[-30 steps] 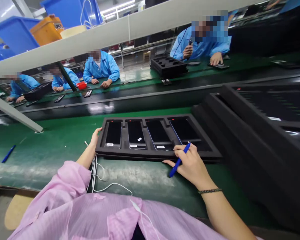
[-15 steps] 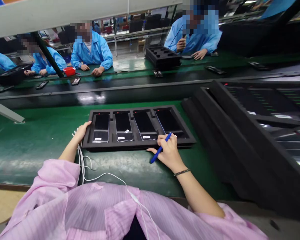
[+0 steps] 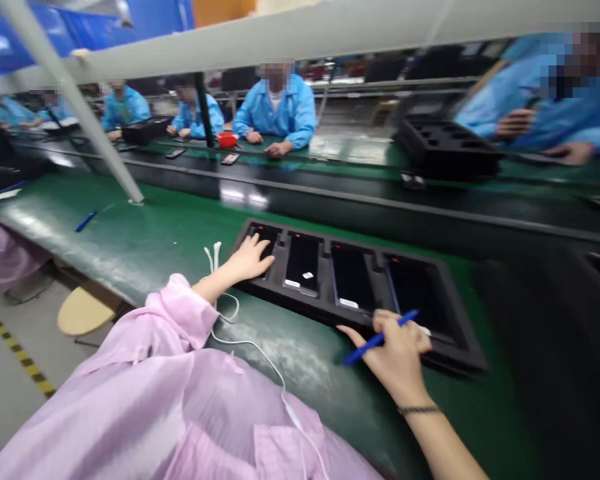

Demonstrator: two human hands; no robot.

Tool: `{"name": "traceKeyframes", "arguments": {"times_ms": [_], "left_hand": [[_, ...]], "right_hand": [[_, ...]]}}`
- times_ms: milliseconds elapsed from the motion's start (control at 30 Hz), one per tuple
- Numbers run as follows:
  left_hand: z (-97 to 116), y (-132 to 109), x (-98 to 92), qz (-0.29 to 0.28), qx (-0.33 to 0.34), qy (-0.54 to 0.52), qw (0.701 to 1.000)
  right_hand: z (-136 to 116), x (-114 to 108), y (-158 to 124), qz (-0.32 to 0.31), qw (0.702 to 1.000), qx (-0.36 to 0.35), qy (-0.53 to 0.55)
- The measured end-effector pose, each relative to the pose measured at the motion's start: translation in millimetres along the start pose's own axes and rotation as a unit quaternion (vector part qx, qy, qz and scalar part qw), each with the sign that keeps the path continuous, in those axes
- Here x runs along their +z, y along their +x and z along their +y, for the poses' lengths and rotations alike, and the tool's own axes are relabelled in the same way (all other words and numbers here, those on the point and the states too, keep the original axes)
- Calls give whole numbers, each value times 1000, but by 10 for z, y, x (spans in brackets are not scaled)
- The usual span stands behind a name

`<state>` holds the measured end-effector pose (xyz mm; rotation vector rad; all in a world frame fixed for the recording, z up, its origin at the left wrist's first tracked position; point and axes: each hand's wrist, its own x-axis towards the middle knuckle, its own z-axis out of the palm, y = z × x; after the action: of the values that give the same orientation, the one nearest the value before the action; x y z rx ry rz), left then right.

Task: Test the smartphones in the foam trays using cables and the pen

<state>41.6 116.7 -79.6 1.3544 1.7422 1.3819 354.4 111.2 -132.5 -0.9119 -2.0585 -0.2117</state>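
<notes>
On the green bench lies a black foam tray with a row of dark-screened phones in its slots. My left hand rests, fingers spread, over the leftmost phone and hides much of it. Two phones in the middle, the second phone and the third phone, each carry a white label. At the near right edge of the tray, my right hand is closed around a blue pen. Its fingers are by the lower end of the rightmost phone. A white cable trails beside the tray.
A dark stack of foam trays stands close on my right, blurred. Another blue pen lies to the left, near a slanted white post. Beyond the conveyor, several co-workers in blue sit beside a black tray stack.
The view has swung left, so the tray appears farther right. My left hand has gone from the tray's left edge onto the leftmost phone. The right hand keeps the pen.
</notes>
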Motion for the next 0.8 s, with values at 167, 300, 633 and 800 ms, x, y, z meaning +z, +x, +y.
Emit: {"name": "traceKeyframes", "arguments": {"times_ms": [167, 300, 633, 800], "left_hand": [[-23, 76, -112, 11, -9, 187, 982], [42, 114, -148, -41, -32, 309, 950], [210, 184, -181, -22, -5, 332, 943], [338, 133, -191, -57, -30, 357, 932]], "right_hand": [[-27, 38, 48, 1, 999, -34, 27], [-45, 41, 95, -26, 999, -26, 13], [-185, 281, 830, -280, 918, 262, -101], [-421, 337, 1101, -379, 871, 240, -199]]}}
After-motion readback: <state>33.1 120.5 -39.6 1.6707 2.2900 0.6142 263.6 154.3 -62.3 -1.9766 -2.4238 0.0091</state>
